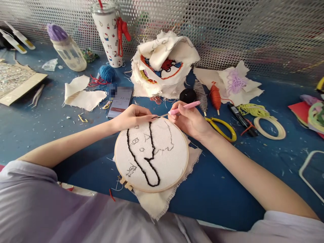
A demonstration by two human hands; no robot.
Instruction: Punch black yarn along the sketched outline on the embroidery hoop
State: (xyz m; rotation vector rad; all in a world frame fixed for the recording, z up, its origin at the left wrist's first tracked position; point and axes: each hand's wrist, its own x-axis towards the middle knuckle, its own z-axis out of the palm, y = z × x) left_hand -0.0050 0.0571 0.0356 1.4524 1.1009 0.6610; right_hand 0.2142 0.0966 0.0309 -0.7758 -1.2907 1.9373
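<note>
While the lavender sleeves fill the bottom edge of the frame, the embroidery hoop (151, 155) lies just above them at lower centre on the blue surface (222, 189), its cream cloth stretched tight and frayed past the ring. The work looks partly done, by my judgement: a thick black outline (144, 158) runs down the left of the cloth, loops at the bottom and climbs back up the middle to the top rim, while the right side and the small shapes inside are only thin pencil lines with no yarn on them, so a good share of the outline and all the filling remain. At the hoop's top rim the left hand (131, 116) is closed in a pinch on the edge of the cloth, and the right hand (189, 119) grips a pink punch needle (183, 107) like a pen, its tip at the cloth where the black line ends. Just right of that hand lie yellow scissors (224, 130), then an empty hoop ring (269, 127). Behind the hands sit a phone (119, 102), a black yarn spool (187, 96) and an orange bobbin (215, 95). Further up are cloth scraps, a blue yarn ball (107, 73) and a crumpled stitched piece (164, 65) at upper centre. At the back a patterned tumbler (108, 35) and a bottle (68, 50) stand before a perforated metal screen (253, 30). Thread clippings litter the surface.
</note>
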